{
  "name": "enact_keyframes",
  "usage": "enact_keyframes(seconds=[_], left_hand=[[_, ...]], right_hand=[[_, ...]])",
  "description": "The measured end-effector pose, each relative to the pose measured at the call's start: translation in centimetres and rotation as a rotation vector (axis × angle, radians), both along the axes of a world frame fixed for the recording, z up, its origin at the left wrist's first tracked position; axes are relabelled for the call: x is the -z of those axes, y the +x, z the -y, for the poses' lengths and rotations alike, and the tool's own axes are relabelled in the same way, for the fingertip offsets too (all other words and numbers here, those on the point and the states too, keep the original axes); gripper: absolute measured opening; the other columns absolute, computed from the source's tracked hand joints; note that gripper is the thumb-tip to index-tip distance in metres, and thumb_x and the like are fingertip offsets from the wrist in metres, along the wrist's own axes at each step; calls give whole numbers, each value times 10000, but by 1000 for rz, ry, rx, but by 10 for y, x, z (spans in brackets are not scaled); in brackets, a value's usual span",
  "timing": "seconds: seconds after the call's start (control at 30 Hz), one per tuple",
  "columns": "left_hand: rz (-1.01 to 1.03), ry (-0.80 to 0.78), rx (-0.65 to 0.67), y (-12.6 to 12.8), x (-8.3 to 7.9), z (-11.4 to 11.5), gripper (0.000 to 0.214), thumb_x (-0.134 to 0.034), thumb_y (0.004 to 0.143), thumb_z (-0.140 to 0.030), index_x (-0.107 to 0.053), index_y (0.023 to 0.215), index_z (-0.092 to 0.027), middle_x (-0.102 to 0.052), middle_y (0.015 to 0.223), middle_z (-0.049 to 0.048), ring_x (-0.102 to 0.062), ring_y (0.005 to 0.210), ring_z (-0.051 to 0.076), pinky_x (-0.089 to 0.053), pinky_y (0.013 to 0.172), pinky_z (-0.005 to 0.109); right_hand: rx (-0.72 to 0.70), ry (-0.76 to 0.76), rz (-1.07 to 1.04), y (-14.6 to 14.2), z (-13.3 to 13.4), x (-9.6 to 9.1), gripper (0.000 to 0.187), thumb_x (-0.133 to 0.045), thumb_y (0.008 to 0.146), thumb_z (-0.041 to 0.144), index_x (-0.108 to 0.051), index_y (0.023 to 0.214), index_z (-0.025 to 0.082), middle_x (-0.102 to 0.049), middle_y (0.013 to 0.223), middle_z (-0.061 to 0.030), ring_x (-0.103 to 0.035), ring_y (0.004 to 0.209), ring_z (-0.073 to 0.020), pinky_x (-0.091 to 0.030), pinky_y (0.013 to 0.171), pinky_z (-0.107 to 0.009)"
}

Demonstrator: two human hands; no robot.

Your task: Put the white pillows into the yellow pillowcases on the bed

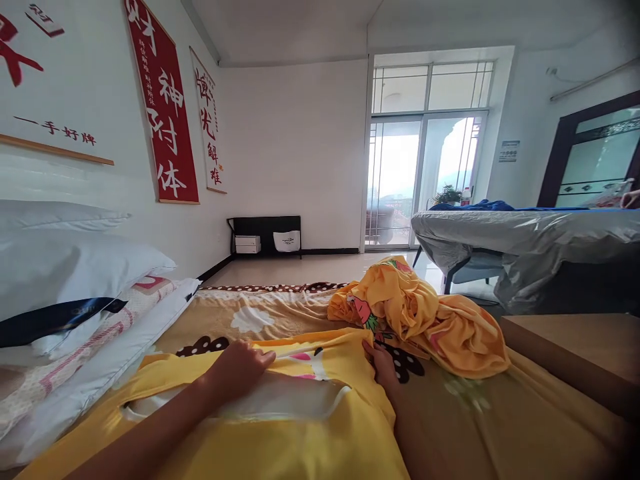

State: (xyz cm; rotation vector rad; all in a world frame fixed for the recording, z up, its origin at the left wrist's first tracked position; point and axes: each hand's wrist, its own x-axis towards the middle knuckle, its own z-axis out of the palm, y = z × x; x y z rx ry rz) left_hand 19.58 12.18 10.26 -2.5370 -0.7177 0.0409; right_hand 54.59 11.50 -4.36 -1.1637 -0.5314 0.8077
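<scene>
A yellow pillowcase [300, 453] is spread in front of me on the bed, with a long slit across it. White material, which looks like a pillow [280, 399], shows through the slit. My left hand [243, 367] is closed on the slit's far edge, thumb pointing right. At the far right corner, my right hand [381, 365] grips the yellow cloth between thumb and fingers. Part of a printed pink and white figure shows between my hands. Just beyond my right hand lies a crumpled orange-yellow cloth [400, 300] with a carrot print.
White pillows [85, 260] are stacked along the left side. Under everything is a brown patterned bedsheet [295, 310]. A wooden board edge [565, 360] borders the right. Farther back stand a plastic-covered table [540, 230] and a low black rack [265, 233]; another person's hand shows far right.
</scene>
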Motion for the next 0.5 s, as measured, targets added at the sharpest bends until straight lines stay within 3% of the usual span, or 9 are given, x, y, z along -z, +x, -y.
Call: enact_keyframes(seconds=[0.17,0.37,0.43,0.5], left_hand=[[-39,-10,82,-14,-11,38,244,-413,790,-5,-574,847,-178,-691,717,44,-654,584,202,-482,572,296],[-31,-167,100,-51,-21,105,137,-499,813,-126,-606,864,-195,-697,690,36,-662,586,222,-485,559,305],[4,-338,101,-57,-34,125,109,-528,816,-184,-633,832,-208,-699,681,25,-656,589,202,-459,534,267],[44,-627,169,-61,-53,132,143,-527,838,-256,-656,786,-222,-690,673,-3,-633,577,154,-430,511,219]], right_hand=[[-47,66,-40,-14,19,-36,503,-781,424,505,-597,791,215,-664,630,1,-645,656,-241,-488,537,-320],[-185,196,60,-53,66,-133,457,-777,561,509,-619,868,210,-702,732,-17,-652,668,-231,-495,538,-310],[-176,269,174,-67,88,-168,431,-785,582,491,-625,863,205,-704,734,-20,-652,676,-226,-496,541,-300],[-90,350,289,-81,112,-196,428,-782,585,500,-627,855,206,-696,706,-16,-652,670,-222,-499,539,-295]])
